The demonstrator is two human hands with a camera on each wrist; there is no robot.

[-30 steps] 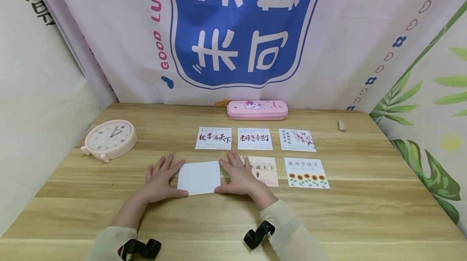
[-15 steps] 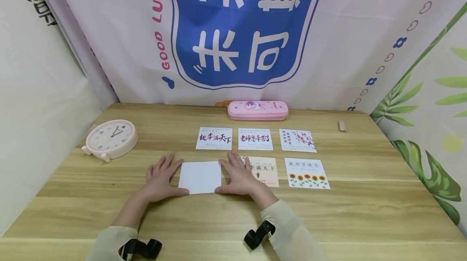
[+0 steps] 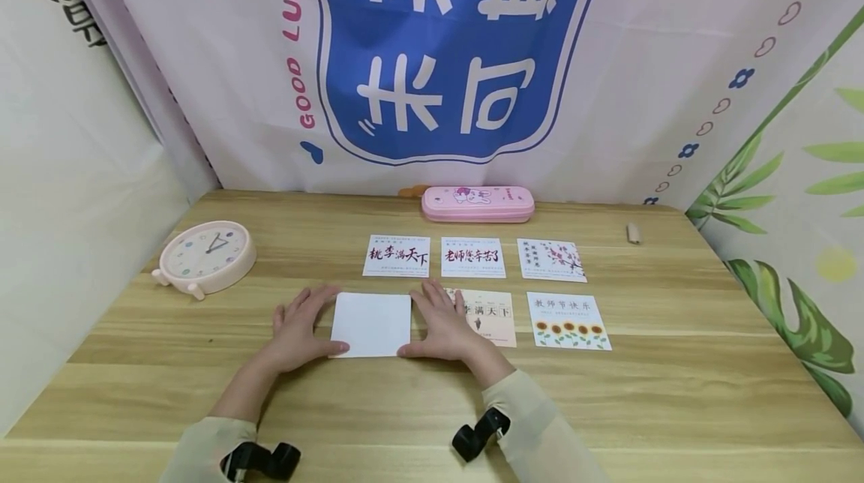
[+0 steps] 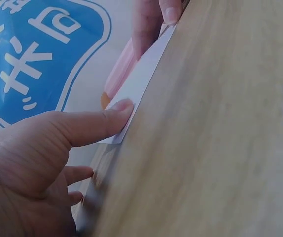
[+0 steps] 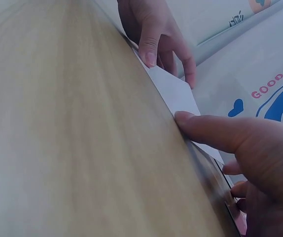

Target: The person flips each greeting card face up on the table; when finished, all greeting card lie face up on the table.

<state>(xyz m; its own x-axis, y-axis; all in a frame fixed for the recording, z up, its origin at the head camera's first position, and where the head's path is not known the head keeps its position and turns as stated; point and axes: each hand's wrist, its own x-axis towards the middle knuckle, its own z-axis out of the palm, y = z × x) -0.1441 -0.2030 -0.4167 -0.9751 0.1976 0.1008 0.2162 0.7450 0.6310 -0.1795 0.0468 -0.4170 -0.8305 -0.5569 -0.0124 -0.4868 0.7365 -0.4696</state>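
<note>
A blank white card (image 3: 371,324) lies between my two hands near the middle of the wooden table. My left hand (image 3: 300,329) is at its left side, thumb laid on the near-left corner and the other fingers spread toward the far corner. On the opposite side, my right hand (image 3: 440,327) touches the right edge with thumb and index finger at the corners. Its fingers partly cover a cream card (image 3: 496,318) with printed characters. Both thumbs show stretched out in the wrist views, with the left thumb (image 4: 107,123) on top of the white card (image 4: 144,74).
Right of the cream card is a sunflower card (image 3: 568,320). Behind them lie two cards with red lettering (image 3: 396,256) and a blossom card (image 3: 551,260). A pink pencil case (image 3: 477,204) stands at the back, a round clock (image 3: 208,258) at left, a small beige piece (image 3: 632,233) at right.
The white card has turned from a slight slant to nearly square with the table. Its far edge has moved a little away from me, and the left fingers shifted with it.
</note>
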